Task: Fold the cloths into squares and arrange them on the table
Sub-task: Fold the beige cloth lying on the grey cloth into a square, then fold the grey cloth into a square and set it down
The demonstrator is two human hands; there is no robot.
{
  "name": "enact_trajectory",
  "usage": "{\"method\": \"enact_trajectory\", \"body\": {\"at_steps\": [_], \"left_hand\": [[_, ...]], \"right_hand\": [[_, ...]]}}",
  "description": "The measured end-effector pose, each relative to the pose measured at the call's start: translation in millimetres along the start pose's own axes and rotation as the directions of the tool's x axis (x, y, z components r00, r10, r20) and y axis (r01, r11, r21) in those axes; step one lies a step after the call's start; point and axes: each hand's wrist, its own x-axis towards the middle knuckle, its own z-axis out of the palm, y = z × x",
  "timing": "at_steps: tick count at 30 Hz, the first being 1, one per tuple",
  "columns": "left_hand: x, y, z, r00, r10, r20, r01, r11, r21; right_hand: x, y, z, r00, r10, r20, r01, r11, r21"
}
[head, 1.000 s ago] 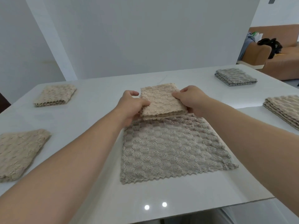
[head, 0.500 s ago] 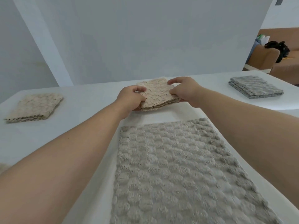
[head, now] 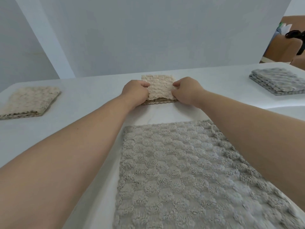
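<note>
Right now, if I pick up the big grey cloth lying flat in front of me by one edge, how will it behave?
The grey cloth will probably flop and drape, since it lies limp and flat on the table. Its plush tufted pile should resist slipping. As a single unfolded layer, it is likely light.

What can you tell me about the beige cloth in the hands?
The beige cloth is fluffy, with a bumpy bubble pattern and wavy edges. It is folded into a small square of several layers and seems to rest on the white table, near its far side. The left hand grips its left edge, the right hand its right edge.
</note>
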Motion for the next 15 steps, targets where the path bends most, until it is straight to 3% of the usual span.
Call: {"method": "enact_trajectory", "body": {"at_steps": [3, 8, 11, 15], "left_hand": [[-5.4, 2.2, 0.8, 0.999, 0.004, -0.044, 0.001, 0.993, 0.121], [-40.4, 13.3, -6.6, 0.981, 0.109, -0.159, -0.048, 0.938, 0.344], [-72.6, 18.7, -8.3, 0.960, 0.256, -0.116, -0.187, 0.890, 0.415], [-120.6, 20.0, -7.6, 0.951, 0.309, 0.022, -0.283, 0.841, 0.461]], "right_hand": [[0.8, -3.6, 5.4, 1.000, -0.019, 0.010, 0.021, 0.991, -0.129], [-16.5, -3.5, -11.4, 0.997, -0.032, -0.067, 0.031, 0.999, -0.016], [-34.7, 1.1, -20.7, 0.996, -0.058, -0.069, 0.055, 0.997, -0.056], [-77.6, 7.9, -34.1, 0.992, -0.105, -0.062, 0.095, 0.984, -0.152]]}}
